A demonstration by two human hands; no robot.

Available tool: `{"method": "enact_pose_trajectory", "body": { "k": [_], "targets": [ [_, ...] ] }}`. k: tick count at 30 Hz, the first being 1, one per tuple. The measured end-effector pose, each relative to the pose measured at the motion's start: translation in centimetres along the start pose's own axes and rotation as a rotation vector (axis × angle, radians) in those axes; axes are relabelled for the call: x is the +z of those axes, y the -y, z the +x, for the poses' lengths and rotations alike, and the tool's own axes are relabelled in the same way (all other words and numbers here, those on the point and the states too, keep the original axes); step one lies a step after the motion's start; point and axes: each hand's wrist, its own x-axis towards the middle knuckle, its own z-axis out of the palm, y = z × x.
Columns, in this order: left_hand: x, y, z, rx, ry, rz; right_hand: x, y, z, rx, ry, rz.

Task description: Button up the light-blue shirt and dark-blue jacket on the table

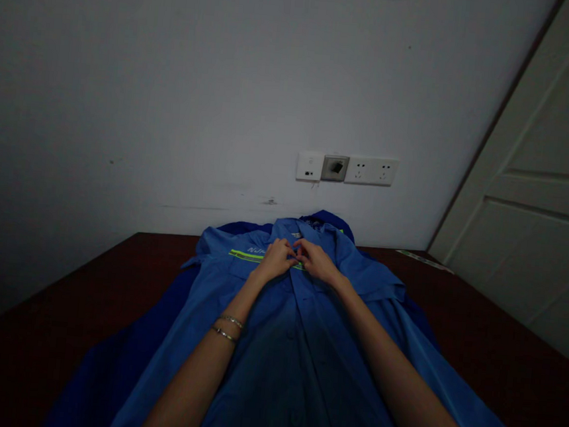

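Note:
A light blue work shirt [264, 331] lies spread out with its collar toward the wall and a yellow-green stripe across the chest. At the front edges just below the collar, my left hand [277, 259] pinches the fabric. My right hand [314, 259] meets it from the other side, fingers bent and closed on the same front edge. The fingertips nearly touch, and the small bit between them is hard to make out. Lower down, several buttons run along the front. Underneath lies a darker blue garment [116, 365], showing at both sides and behind the collar.
The dark red-brown table [124, 272] reaches back to a pale wall [199, 100] with a row of socket plates [370, 171]. A flat printed strip [424, 260] lies at the back right, near a white panelled door [545, 249].

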Motion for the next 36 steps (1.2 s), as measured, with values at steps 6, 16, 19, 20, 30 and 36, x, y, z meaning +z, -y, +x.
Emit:
{"method": "enact_pose_trajectory", "body": {
  "k": [6,16,19,20,30,36],
  "targets": [
    [-0.4,-0.4,-0.2,0.007,0.024,0.046,0.3,-0.6,-0.1,0.043,-0.047,0.075],
    [-0.3,-0.2,-0.3,0.085,-0.024,0.055,1.8,-2.5,0.3,0.050,-0.177,0.380],
    [-0.3,-0.4,-0.3,0.078,-0.054,0.043,2.2,-2.4,0.4,0.094,-0.230,0.469],
    [-0.4,-0.4,-0.3,0.074,-0.067,0.038,2.3,-2.3,0.4,0.117,-0.248,0.504],
    [-0.6,-0.5,-0.4,0.112,-0.031,0.054,-1.6,-0.9,0.7,-0.013,-0.057,0.001],
    [-0.8,-0.7,-0.5,0.138,0.003,0.105,-2.9,2.1,0.1,-0.100,0.093,-0.454]
  ]
}}
